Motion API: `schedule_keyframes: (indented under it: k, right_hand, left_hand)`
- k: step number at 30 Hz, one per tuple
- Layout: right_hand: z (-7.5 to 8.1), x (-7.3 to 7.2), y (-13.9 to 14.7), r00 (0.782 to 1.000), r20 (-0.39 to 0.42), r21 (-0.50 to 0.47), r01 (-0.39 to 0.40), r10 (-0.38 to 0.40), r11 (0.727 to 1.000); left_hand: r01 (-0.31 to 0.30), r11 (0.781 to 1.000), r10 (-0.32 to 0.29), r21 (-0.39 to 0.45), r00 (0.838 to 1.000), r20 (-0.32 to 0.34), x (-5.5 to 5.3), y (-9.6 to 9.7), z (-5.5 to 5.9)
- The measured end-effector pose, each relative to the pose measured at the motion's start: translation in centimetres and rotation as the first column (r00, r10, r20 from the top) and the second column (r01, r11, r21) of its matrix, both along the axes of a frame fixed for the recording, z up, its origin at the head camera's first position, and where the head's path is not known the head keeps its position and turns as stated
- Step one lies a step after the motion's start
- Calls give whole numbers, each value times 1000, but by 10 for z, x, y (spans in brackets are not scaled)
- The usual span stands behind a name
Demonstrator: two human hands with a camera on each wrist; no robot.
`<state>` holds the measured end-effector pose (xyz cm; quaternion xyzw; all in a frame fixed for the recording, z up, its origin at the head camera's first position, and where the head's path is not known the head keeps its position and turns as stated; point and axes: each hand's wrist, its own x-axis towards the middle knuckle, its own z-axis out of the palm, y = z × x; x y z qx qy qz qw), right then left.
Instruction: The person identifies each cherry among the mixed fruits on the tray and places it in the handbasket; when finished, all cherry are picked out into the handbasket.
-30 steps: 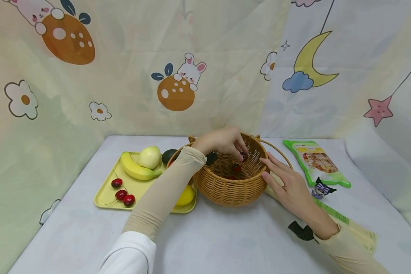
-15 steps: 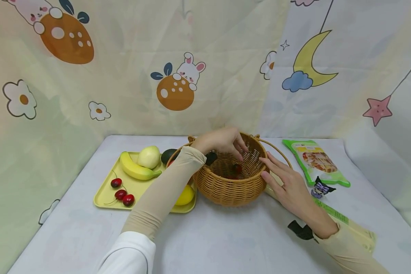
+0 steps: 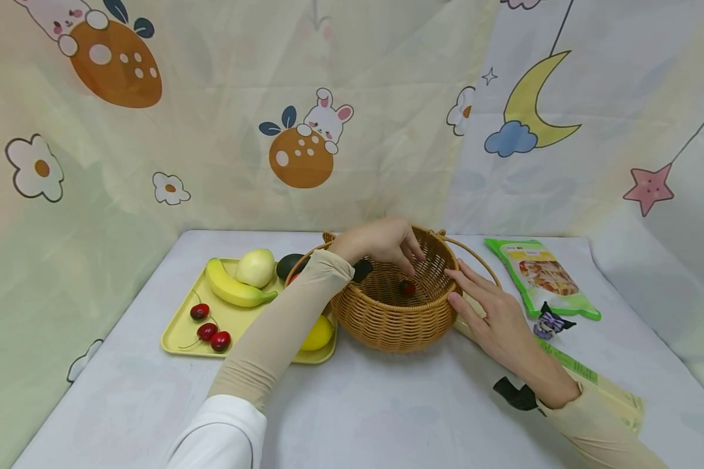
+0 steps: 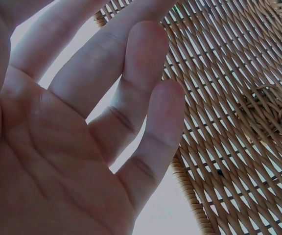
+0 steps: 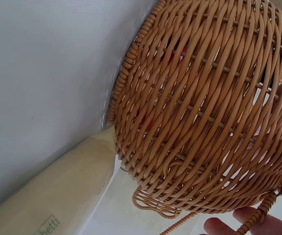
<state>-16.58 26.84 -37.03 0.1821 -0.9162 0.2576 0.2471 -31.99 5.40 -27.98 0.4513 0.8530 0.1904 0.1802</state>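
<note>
A brown wicker basket (image 3: 396, 329) stands upright, its handle lowered around the sides. My left hand (image 3: 384, 244) reaches over its rim, fingers pointing down inside. Close up in the left wrist view, the left fingers (image 4: 165, 115) are loosely bent and apart, with no object in the visible palm. Below them a dark red cherry (image 3: 407, 288) lies in the basket. My right hand (image 3: 493, 319) rests its fingertips and thumb on the right rim, fingers nearly straight. Seen from the right wrist, fingers (image 5: 266, 223) show beside the handle (image 5: 258, 213), partly cut off by the frame.
Left of the basket, a yellow tray (image 3: 170, 348) carries a banana (image 3: 231, 288), a pale round fruit (image 3: 255, 268), a dark green fruit (image 3: 290, 267), a yellow fruit (image 3: 317, 334) and cherries (image 3: 207, 331). A green bag (image 3: 545, 280), small figurine (image 3: 551, 322) and spaghetti packet (image 3: 604, 387) lie right.
The cherry between the left fingers a second ago has been released into the basket. Both hands and the basket stay nearly where they were.
</note>
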Motion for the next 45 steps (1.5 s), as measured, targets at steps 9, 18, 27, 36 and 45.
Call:
schedule_keyframes:
  k: [9, 18, 27, 36, 45]
  right_hand:
    - [0, 0, 0, 1000, 10, -1, 4, -4, 1000]
    - [2, 0, 1, 1000, 17, -3, 6, -6, 1000]
    - [0, 0, 1, 1000, 14, -6, 1, -1, 1000]
    - [0, 1, 1, 1000, 5, -6, -4, 4, 1000]
    - [0, 2, 1, 1000, 1, -13, -4, 4, 1000]
  left_hand:
    - [17, 1000, -16, 10, 1000, -18, -1, 0, -2]
    - [13, 1000, -12, 24, 1000, -26, 0, 2, 1]
    - [-27, 993, 36, 114, 996, -79, -1, 2, 8]
    - [22, 975, 24, 223, 979, -200, 16, -15, 39]
    - [-11, 954, 97, 299, 957, -274, 39, -56, 53]
